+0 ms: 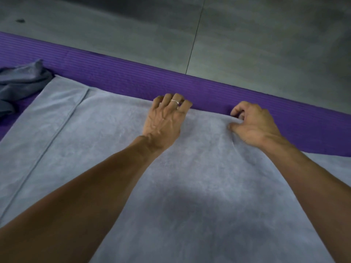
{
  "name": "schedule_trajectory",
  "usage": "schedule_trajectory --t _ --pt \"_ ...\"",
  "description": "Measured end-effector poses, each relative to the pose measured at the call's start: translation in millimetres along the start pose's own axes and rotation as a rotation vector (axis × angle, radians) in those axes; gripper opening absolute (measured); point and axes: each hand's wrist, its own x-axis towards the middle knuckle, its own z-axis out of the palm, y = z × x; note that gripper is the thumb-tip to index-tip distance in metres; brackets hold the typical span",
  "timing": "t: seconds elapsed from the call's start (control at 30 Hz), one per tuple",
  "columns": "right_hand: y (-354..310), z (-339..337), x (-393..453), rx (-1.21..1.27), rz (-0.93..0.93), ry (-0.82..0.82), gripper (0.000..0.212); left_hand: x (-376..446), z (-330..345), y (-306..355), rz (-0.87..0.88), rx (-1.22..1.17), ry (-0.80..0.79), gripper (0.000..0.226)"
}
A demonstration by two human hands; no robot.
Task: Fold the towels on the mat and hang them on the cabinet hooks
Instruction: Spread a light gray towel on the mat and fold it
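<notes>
A light grey towel [190, 177] lies spread flat on a purple mat [133, 76], under both forearms and running out of view at the lower edge and on both sides. The left hand [164, 118] rests palm-down at the towel's far edge, fingers bent over that edge so their tips are partly hidden; a ring [175, 101] sits on one finger, and whether the fingers grip the cloth or only press it is hard to tell. Just beside it, the right hand [252, 124] pinches the same far edge between thumb and curled fingers, raising a small ridge of cloth; the fingertips are tucked out of sight. Well to the left of the left hand, a darker grey towel [20, 82] lies crumpled on the mat, cut off by the frame. Beyond both hands lies a grey tiled floor [247, 44].
</notes>
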Motion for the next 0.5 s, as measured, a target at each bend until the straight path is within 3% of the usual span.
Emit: schedule_trajectory --t 0.1,0.17,0.2,0.27,0.33,0.5 --pt "5.0 7.1 -9.3 -0.216 -0.044 0.173 0.029 -11.6 6.5 8.0 0.023 -0.048 0.025 0.03" --pt "1.8 21.1 -26.4 -0.32 -0.26 0.357 0.032 -19.6 11.8 12.9 0.036 -0.112 -0.042 0.037" --pt "-1.9 30.6 -39.3 -0.28 -0.395 0.355 0.034 -21.7 13.5 13.5 0.037 -0.135 -0.079 0.042" --pt "-0.4 54.0 -65.3 -0.282 -0.612 0.147 0.048 -22.1 14.2 12.1 0.035 -0.148 -0.13 0.05" --pt "20.0 60.9 -74.1 -0.381 -0.569 -0.019 0.062 -21.3 13.1 10.3 0.033 -0.13 -0.19 0.057" --pt "80.2 11.4 -42.7 -0.448 -0.167 0.032 0.074 -17.8 11.9 10.5 0.028 -0.11 -0.266 0.065"
